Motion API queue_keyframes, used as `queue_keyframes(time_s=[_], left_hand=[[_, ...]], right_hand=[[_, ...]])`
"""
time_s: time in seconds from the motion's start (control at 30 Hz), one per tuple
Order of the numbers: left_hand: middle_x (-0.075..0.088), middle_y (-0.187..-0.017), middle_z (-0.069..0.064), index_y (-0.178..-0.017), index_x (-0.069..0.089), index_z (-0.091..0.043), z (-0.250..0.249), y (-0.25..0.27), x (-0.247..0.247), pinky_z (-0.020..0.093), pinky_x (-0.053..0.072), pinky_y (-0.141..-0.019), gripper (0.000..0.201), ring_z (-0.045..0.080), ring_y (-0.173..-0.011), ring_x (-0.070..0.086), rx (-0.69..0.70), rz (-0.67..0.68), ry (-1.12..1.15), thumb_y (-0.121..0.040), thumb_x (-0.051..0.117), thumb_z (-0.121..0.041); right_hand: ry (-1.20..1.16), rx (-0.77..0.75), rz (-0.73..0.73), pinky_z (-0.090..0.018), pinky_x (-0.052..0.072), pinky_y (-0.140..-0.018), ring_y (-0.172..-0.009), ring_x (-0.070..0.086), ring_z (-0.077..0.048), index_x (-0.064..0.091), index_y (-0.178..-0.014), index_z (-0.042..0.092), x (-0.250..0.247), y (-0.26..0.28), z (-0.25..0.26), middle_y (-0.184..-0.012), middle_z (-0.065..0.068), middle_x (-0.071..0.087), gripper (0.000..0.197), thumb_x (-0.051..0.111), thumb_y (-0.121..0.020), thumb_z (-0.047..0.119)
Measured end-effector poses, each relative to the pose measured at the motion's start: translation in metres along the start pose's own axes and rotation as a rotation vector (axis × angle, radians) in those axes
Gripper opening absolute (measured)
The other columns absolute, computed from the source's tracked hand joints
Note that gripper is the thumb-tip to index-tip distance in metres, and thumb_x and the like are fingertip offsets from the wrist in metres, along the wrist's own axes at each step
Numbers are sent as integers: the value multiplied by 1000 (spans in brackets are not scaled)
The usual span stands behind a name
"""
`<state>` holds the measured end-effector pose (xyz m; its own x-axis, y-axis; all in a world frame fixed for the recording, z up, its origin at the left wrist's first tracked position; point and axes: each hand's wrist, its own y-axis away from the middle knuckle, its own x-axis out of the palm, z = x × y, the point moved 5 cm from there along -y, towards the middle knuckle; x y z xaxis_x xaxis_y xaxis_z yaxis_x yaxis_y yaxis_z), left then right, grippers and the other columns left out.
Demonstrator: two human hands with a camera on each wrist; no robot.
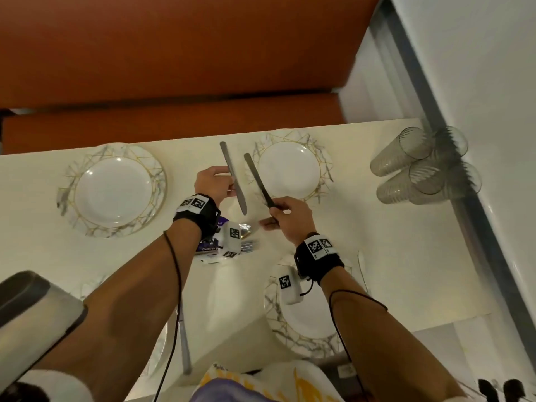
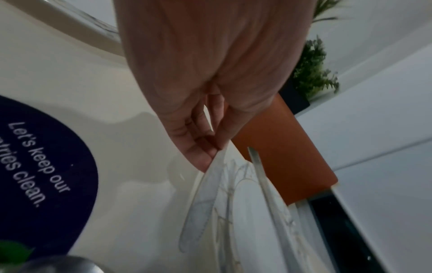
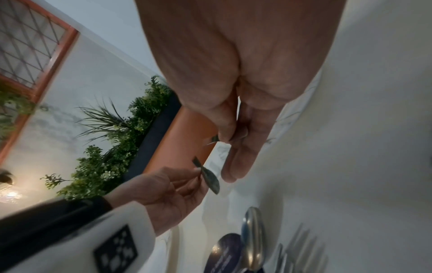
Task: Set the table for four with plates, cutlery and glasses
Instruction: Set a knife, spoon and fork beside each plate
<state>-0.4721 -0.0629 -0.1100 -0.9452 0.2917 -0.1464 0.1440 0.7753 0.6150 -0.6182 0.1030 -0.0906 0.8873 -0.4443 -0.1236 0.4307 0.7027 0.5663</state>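
Holding one knife in each hand above the tabletop (image 1: 377,227), between the two far plates.

Left hand (image 1: 213,182) fingers pinch the left knife (image 1: 233,178) near mid-length; right hand (image 1: 285,217) fingers curl round the right knife (image 1: 259,179) at its near end, the rest angled toward the far right plate (image 1: 290,166). Both knives hang clear of the surface. They look like thin, stiff, smooth metal: light but probably slippery, so a grip at the handle end seems safest. Spare forks (image 1: 249,246) lie near the wrists, stacked glasses (image 1: 417,166) far right.

Both hands, left (image 1: 213,184) and right (image 1: 285,217), each hold a knife above the table (image 1: 391,242) between two plates.
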Motion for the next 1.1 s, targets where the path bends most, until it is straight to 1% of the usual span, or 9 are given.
queue_keyframes(time_s=[0.13,0.2,0.27,0.37,0.43,0.53,0.73,0.9,1.1], left_hand=[[79,-89,9,-105,74,-16,2,-21,5,38,66,-75,24,24,-77,78,12,-71,-250,-85,70,-4],[79,-90,8,-101,76,-18,1,-28,9,37,65,-79,23,24,-81,77,51,-95,-367,-82,70,-7],[78,-95,9,-105,76,-15,0,-32,14,33,62,-81,24,25,-86,75,92,-99,-474,-85,67,-5],[75,-105,13,-110,74,-11,-2,-35,19,37,61,-88,24,30,-96,72,151,-122,-562,-89,62,-4],[74,-109,13,-110,74,-9,-4,-37,20,39,60,-91,24,31,-99,71,181,-155,-586,-91,60,-6],[72,-112,13,-108,74,-9,-4,-38,22,33,59,-85,19,30,-97,70,191,-188,-610,-93,62,-6],[71,-113,12,-107,73,-8,-2,-40,23,33,60,-84,16,28,-96,70,203,-176,-623,-93,66,-6],[71,-111,11,-110,73,-6,0,-38,23,23,51,-75,19,20,-86,64,234,-178,-614,-92,67,-6],[74,-107,12,-105,75,-6,-1,-37,22,27,57,-81,14,26,-91,71,237,-171,-596,-92,69,-9]], right_hand=[[-7,-9,-41,-47,64,-74,-73,77,-36,64,-113,-5,-19,-4,2,-110,-21,67,17,58,-97,-3],[-9,-4,-54,-46,64,-74,-73,77,-35,64,-112,-5,-24,-7,2,-108,-20,67,16,58,-97,-3],[-2,-17,-55,-47,64,-74,-72,77,-35,65,-111,-4,-28,-8,4,-106,-19,67,16,58,-97,-3],[11,-25,-55,-49,64,-74,-72,76,-35,65,-111,-2,-31,-11,4,-106,-19,67,15,59,-97,-2],[12,-23,-57,-50,64,-75,-72,76,-36,65,-111,-2,-33,-12,3,-106,-19,67,15,59,-97,-1],[19,-30,-58,-50,64,-75,-71,76,-35,65,-111,-2,-34,-14,3,-105,-18,67,15,59,-97,-1],[29,-47,-58,-49,64,-73,-71,76,-35,65,-111,-2,-36,-14,5,-103,-17,67,15,59,-98,-1],[35,-51,-60,-49,64,-73,-70,76,-34,65,-111,-3,-35,-14,7,-102,-18,67,15,58,-98,-1],[54,-52,-63,-48,64,-74,-70,76,-33,65,-111,-2,-34,-14,5,-100,-15,68,15,58,-98,0]])
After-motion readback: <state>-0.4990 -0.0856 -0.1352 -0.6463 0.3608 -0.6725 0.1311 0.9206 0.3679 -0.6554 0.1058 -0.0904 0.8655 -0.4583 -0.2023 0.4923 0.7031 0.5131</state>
